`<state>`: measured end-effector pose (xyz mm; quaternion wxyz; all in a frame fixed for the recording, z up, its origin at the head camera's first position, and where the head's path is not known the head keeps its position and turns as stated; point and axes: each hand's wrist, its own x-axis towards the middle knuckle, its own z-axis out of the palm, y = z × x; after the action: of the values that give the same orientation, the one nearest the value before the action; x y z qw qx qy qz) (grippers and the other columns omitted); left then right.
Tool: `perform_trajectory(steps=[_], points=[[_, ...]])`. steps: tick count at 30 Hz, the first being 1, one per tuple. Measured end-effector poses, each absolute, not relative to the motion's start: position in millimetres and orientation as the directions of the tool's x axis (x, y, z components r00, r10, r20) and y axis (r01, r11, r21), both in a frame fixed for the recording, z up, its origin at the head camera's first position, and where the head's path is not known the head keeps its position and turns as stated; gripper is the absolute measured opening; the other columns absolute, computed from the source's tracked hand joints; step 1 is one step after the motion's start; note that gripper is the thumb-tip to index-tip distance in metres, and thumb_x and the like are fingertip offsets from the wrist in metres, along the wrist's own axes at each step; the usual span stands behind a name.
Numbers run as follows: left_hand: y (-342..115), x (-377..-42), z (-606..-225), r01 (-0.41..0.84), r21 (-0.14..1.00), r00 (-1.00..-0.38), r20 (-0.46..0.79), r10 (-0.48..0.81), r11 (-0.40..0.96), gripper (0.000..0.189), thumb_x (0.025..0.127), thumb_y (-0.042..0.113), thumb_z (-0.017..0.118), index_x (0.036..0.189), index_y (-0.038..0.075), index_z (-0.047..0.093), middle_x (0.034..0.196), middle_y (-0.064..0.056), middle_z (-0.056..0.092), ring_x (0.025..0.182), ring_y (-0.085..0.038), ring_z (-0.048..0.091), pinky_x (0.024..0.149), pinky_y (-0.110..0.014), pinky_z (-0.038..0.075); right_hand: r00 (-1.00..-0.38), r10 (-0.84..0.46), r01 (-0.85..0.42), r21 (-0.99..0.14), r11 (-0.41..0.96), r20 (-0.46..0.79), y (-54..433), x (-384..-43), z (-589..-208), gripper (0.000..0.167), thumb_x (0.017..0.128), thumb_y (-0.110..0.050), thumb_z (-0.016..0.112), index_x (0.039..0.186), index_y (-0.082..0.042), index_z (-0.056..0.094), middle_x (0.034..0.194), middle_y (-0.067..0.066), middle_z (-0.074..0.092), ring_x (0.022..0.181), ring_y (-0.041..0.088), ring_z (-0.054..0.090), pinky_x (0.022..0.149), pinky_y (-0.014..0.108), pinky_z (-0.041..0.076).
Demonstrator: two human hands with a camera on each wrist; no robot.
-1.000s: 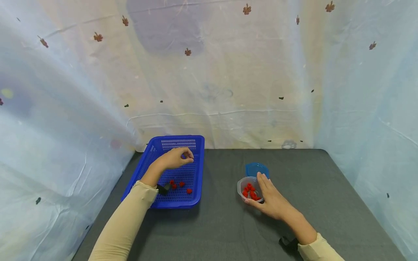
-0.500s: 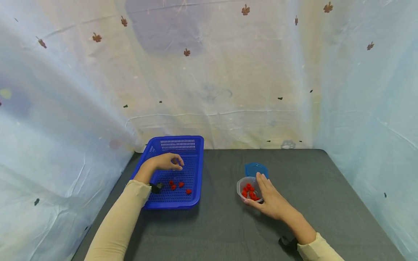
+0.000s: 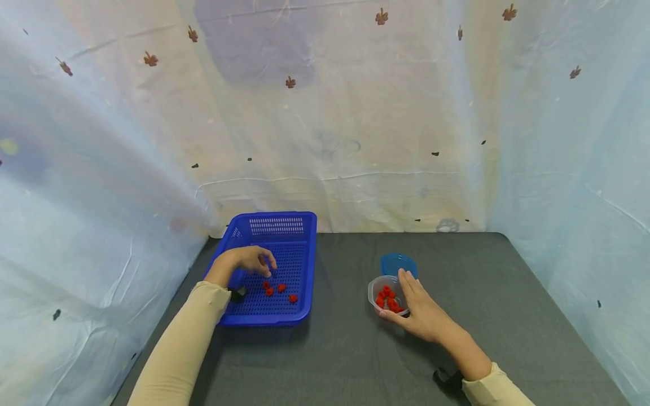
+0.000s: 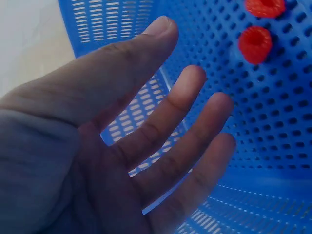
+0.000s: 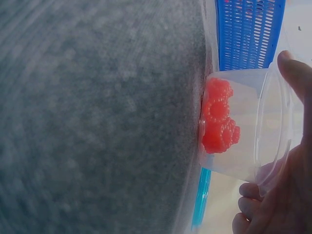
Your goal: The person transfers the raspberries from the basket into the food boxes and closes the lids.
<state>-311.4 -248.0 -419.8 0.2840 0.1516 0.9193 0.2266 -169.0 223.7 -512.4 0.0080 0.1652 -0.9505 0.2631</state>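
My left hand (image 3: 251,259) hovers inside the blue plastic basket (image 3: 310,265), its fingers loosely bent and holding nothing. Below and to the right of its fingertips, several red raspberries (image 3: 281,287) lie on the perforated floor; the left wrist view shows one raspberry (image 4: 254,45) apart from the hand. On the right, my right hand (image 3: 429,318) holds a clear plastic tub (image 5: 243,87) by its rim, thumb on the near side and fingers on the far side. The tub stands on the table with several raspberries (image 5: 219,117) at its bottom.
A blue lid (image 3: 395,263) lies on the table just behind the tub. The dark grey table (image 3: 335,361) stretches between basket and tub. A pale patterned curtain (image 3: 345,124) closes off the back and both sides.
My left hand has moved left, then down toward the raspberries in the basket. My right hand and the tub have stayed in place.
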Motion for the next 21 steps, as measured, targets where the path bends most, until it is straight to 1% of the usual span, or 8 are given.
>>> perform_trajectory(steps=[2, 4, 6, 8, 11, 15, 21], points=[[-248, -311, -421, 0.130, 0.508, -0.778, -0.481, 0.405, 0.852, 0.025, 0.100, 0.013, 0.077, 0.123, 0.005, 0.072, 0.112, -0.010, 0.068, 0.100, -0.025, 0.063, 0.093, -0.047, 0.054, -0.945, -0.310, -0.317, -0.501, 0.805, 0.099, 223, -169, -512, 0.120, 0.095, -0.076, 0.064, 0.169, 0.004, 0.015, 0.176, 0.026, 0.015, 0.162, 0.047, 0.016, 0.126, 0.064, 0.021], [-249, -310, -422, 0.107, 0.512, -0.763, -0.507, 0.400, 0.853, 0.025, 0.100, 0.012, 0.078, 0.123, 0.004, 0.071, 0.112, -0.010, 0.067, 0.100, -0.025, 0.064, 0.097, -0.052, 0.055, -0.946, -0.310, -0.316, -0.503, 0.804, 0.099, 223, -169, -512, 0.120, 0.095, -0.076, 0.064, 0.169, 0.004, 0.015, 0.176, 0.026, 0.015, 0.162, 0.047, 0.016, 0.126, 0.064, 0.020], [-248, -311, -423, 0.089, 0.507, -0.758, -0.524, 0.389, 0.857, 0.026, 0.098, 0.012, 0.079, 0.123, 0.005, 0.071, 0.112, -0.010, 0.068, 0.102, -0.026, 0.065, 0.101, -0.057, 0.055, -0.946, -0.308, -0.315, -0.502, 0.805, 0.099, 223, -169, -513, 0.120, 0.094, -0.076, 0.064, 0.169, 0.004, 0.015, 0.176, 0.026, 0.015, 0.162, 0.047, 0.016, 0.126, 0.064, 0.021], [-248, -311, -425, 0.066, 0.500, -0.755, -0.541, 0.371, 0.863, 0.028, 0.097, 0.012, 0.080, 0.123, 0.005, 0.071, 0.110, -0.010, 0.069, 0.103, -0.026, 0.066, 0.103, -0.060, 0.054, -0.946, -0.307, -0.315, -0.499, 0.807, 0.101, 223, -169, -513, 0.120, 0.094, -0.077, 0.064, 0.169, 0.003, 0.015, 0.176, 0.025, 0.015, 0.162, 0.046, 0.016, 0.126, 0.064, 0.021], [-248, -312, -428, 0.044, 0.481, -0.750, -0.563, 0.347, 0.876, 0.028, 0.096, 0.011, 0.081, 0.122, 0.006, 0.072, 0.106, -0.007, 0.070, 0.103, -0.025, 0.067, 0.102, -0.058, 0.055, -0.946, -0.308, -0.317, -0.497, 0.808, 0.102, 224, -169, -514, 0.120, 0.094, -0.077, 0.063, 0.169, 0.003, 0.015, 0.176, 0.025, 0.015, 0.162, 0.046, 0.016, 0.126, 0.064, 0.021], [-247, -313, -432, 0.019, 0.460, -0.743, -0.588, 0.320, 0.888, 0.028, 0.094, 0.009, 0.083, 0.120, 0.007, 0.073, 0.100, -0.005, 0.068, 0.100, -0.023, 0.065, 0.099, -0.055, 0.056, -0.946, -0.308, -0.316, -0.500, 0.806, 0.102, 224, -169, -515, 0.120, 0.094, -0.077, 0.063, 0.169, 0.003, 0.015, 0.176, 0.025, 0.015, 0.162, 0.047, 0.016, 0.125, 0.065, 0.022], [-246, -316, -436, 0.012, 0.434, -0.735, -0.607, 0.303, 0.901, 0.028, 0.092, 0.009, 0.085, 0.118, 0.009, 0.073, 0.099, -0.004, 0.064, 0.098, -0.022, 0.064, 0.099, -0.053, 0.056, -0.946, -0.304, -0.316, -0.509, 0.801, 0.109, 224, -169, -515, 0.120, 0.094, -0.077, 0.064, 0.170, 0.003, 0.016, 0.177, 0.024, 0.015, 0.162, 0.048, 0.016, 0.125, 0.066, 0.022]])
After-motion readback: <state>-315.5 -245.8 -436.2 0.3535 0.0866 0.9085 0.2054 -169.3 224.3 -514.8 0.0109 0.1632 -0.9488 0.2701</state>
